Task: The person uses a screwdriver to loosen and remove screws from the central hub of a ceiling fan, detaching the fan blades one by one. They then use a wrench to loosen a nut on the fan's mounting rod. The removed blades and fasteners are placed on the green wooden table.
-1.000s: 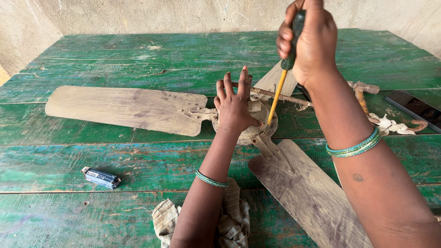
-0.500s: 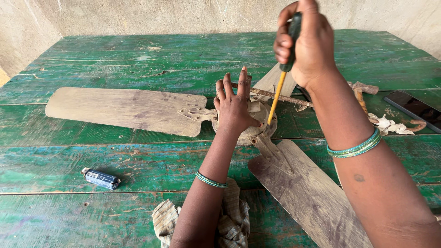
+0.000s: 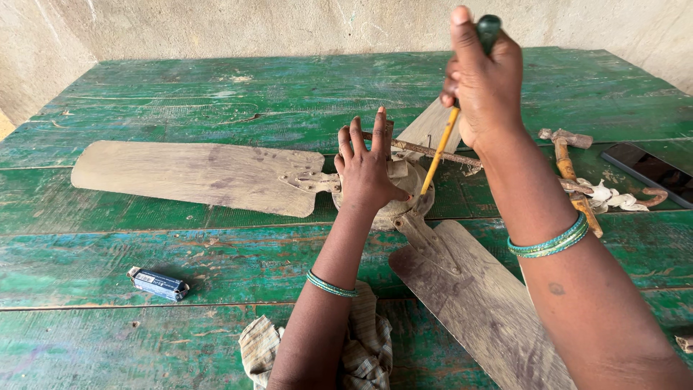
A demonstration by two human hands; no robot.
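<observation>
Fan hub is lying mid-surface, dusty blades spreading from it. Left of the hub, a small blue box is resting. Left hand is pressing flat on the hub, fingers open. Right hand is gripping a yellow-shafted screwdriver, tip meeting the hub; a hammer is lying right of it.

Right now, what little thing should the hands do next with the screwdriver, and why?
Probably keep turning the screwdriver while pressing down. The right hand holds it upright with its tip on the ceiling fan hub, and the left hand lies flat on the hub, steadying it.
</observation>
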